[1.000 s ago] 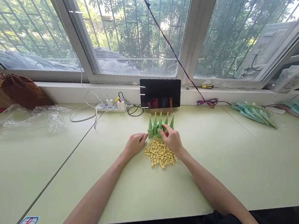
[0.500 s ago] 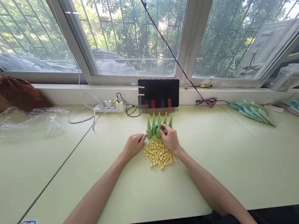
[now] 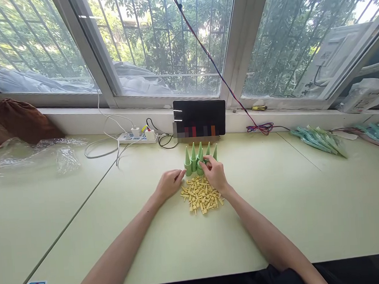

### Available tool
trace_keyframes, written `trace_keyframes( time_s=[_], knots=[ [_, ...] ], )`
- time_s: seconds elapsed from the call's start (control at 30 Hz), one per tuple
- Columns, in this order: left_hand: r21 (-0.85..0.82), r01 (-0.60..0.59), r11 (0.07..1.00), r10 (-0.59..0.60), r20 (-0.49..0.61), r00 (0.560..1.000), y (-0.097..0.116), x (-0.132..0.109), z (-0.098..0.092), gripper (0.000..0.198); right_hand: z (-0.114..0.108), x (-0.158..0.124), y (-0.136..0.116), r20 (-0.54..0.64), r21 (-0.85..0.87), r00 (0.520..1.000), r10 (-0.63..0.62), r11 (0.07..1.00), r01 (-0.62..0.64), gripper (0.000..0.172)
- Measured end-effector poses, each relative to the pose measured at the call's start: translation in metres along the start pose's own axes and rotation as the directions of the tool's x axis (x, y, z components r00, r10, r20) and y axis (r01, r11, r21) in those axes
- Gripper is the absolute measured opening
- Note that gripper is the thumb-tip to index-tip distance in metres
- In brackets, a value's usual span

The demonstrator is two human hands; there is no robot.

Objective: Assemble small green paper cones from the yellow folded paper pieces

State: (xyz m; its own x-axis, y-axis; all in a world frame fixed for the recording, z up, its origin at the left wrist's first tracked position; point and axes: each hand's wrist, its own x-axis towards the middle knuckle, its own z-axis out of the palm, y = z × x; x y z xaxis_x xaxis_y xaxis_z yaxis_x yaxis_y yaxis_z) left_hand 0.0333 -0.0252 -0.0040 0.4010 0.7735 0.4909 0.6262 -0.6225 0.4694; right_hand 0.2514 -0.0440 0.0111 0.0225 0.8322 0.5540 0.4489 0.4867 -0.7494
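Note:
Several light green pieces stand upright in a cluster, each with a cylindrical base and a pointed cone top; the leftmost green cone piece [image 3: 187, 162] is beside my left hand. My left hand [image 3: 170, 184] rests on the table with curled fingers, its thumb and fingertip close to that base; whether they touch it I cannot tell. My right hand [image 3: 214, 172] pinches the front green cone piece [image 3: 201, 167] between thumb and fingers and partly hides the pieces behind. Just below the hands lies a loose pile of small yellow pegs [image 3: 201, 195], each with a thick head and thin stem.
A dark-screened tablet [image 3: 200, 115] stands behind the cones against the sill. To its left is a white power strip [image 3: 137, 138] with cables. Bundled wires [image 3: 260, 129] and bagged teal pieces [image 3: 318, 140] lie at right. Clear plastic bags [image 3: 39, 157] and a brown pouch [image 3: 23, 120] are at left.
The view has shifted very slightly. Both hands stay in nearly the same places, with my right hand still on the front green cone piece.

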Motion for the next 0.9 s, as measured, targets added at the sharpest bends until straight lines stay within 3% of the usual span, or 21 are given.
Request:
trace_keyframes(
  time_s=[0.37,0.7,0.8,0.9],
  knots=[
    [-0.004,0.007,1.0,-0.007,-0.01,1.0,0.002,0.0,-0.001,0.049,-0.01,0.004,-0.019,-0.079,0.066,0.997,-0.02,0.998,0.025,0.038],
    [-0.019,-0.006,1.0,0.004,-0.113,0.994,0.004,-0.002,-0.001,0.051,-0.022,0.0,-0.038,-0.271,0.022,0.927,-0.259,0.961,0.274,0.022],
    [-0.028,-0.006,1.0,0.001,-0.169,0.986,0.007,-0.004,-0.003,0.052,-0.022,-0.008,-0.042,-0.245,0.027,0.931,-0.27,0.958,0.285,0.022],
    [-0.039,-0.021,0.999,0.013,-0.194,0.981,0.014,-0.01,-0.006,0.051,-0.015,-0.019,-0.042,-0.112,0.034,0.975,-0.191,0.98,0.196,0.027]
  ],
)
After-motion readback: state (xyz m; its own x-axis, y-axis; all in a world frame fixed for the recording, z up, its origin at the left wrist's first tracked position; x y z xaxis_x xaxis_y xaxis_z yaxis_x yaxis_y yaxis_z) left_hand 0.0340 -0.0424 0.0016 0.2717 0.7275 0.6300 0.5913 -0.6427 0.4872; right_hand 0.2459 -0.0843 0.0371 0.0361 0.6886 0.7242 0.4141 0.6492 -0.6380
